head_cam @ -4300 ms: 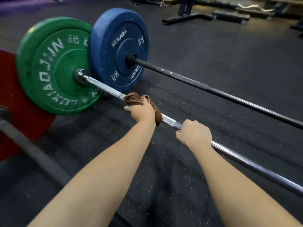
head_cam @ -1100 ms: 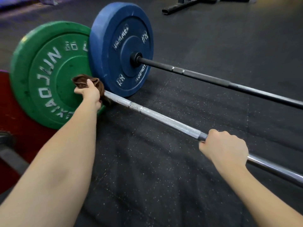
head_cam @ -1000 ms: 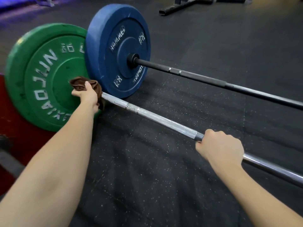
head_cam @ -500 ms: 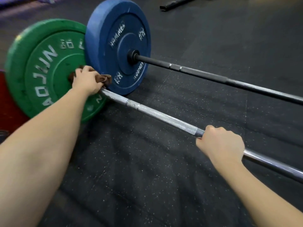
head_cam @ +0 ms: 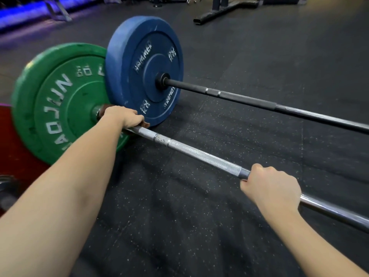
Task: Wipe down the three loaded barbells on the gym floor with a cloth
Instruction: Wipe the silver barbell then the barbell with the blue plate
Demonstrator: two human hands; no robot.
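My left hand [head_cam: 124, 116] is clenching the brown cloth [head_cam: 102, 111] around the silver barbell [head_cam: 199, 154], right at the green plate's [head_cam: 56, 108] hub; my right hand [head_cam: 273, 186] is gripping the same bar bare, well apart along the shaft; the bar is lying on the speckled black floor [head_cam: 199, 226]; just beyond, the black barbell [head_cam: 259, 103] is carrying a blue plate [head_cam: 143, 64]; a red plate [head_cam: 12, 140] is showing behind the green one.

Left grip [head_cam: 123, 116] and right grip [head_cam: 273, 186] bare; forearms [head_cam: 69, 186] look bare too.
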